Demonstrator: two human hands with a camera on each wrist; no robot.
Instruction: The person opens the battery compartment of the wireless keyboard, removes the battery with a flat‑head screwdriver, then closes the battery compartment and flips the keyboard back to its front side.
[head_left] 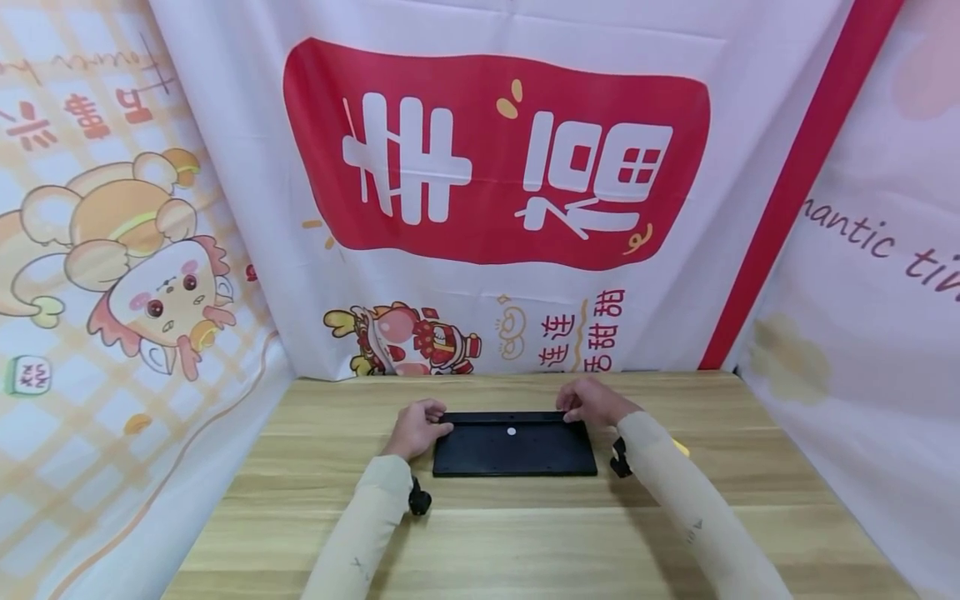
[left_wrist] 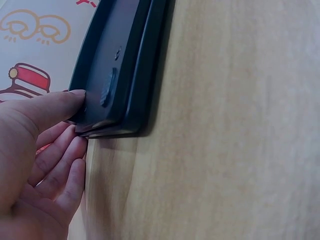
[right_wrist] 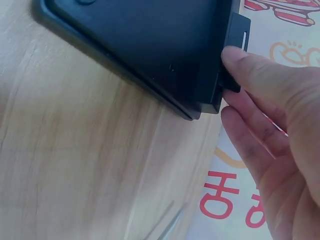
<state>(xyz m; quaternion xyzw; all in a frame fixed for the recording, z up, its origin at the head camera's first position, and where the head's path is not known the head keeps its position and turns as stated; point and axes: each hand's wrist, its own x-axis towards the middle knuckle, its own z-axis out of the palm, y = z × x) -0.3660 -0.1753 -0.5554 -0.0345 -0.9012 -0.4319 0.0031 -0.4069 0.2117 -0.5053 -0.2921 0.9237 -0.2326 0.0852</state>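
Observation:
A black keyboard lies face down on the wooden table, its raised bar along the far side and a small white round sticker near that bar. At its far left corner, my left hand pinches the edge, thumb on top and fingers below. A ridged folding foot lies flat close to that thumb in the left wrist view. My right hand is at the far right corner. There its thumb and fingers pinch a foot that sticks out past the keyboard's edge.
The wooden table ends at a printed white cloth behind the keyboard. More printed cloth hangs at both sides. A small yellow thing shows partly behind the right forearm. A thin pointed object lies low in the right wrist view.

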